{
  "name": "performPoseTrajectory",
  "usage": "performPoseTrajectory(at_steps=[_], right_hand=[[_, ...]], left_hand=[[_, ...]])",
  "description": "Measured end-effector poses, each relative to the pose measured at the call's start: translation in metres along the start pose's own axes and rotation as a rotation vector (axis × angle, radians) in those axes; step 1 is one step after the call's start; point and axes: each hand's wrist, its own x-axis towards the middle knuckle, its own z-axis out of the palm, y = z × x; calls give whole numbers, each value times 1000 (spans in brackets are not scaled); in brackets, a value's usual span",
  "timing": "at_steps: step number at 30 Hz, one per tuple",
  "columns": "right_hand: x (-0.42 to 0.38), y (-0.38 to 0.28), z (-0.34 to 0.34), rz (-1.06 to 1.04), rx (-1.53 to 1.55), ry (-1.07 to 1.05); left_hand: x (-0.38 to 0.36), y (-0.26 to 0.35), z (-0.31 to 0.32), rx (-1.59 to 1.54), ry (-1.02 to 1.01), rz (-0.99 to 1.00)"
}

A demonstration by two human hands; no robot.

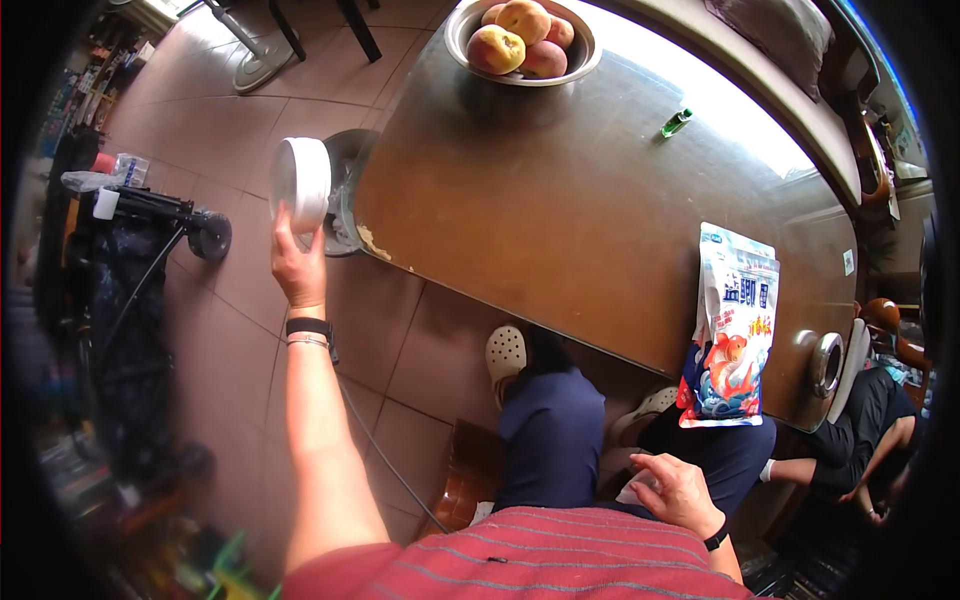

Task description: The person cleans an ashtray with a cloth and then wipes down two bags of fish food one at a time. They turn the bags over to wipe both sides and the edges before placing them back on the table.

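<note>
One white round tub point(302, 178) in the left hand point(297, 262), beside the table point(530, 230)

In the head view, the left hand grips the tub by its lower edge, past the table's left end, partly covering a round bin point(352, 148) from sight. Short of the table's near edge, the right hand point(682, 492) is by the lap point(555, 430), loosely curled; whether it holds the pale scrap point(630, 490) beside it, I cannot tell. A printed pouch point(735, 330) is at the table's near right edge. Toward the table's far side sit a bowl point(582, 66) of peaches point(524, 22) and a small green bottle point(677, 123).
</note>
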Motion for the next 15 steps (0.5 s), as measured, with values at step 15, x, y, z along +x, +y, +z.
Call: performPoseTrajectory(at_steps=[15], right_hand=[[3,8,5,18,-77,-73]], left_hand=[[-18,-23,28,145,-297,142]])
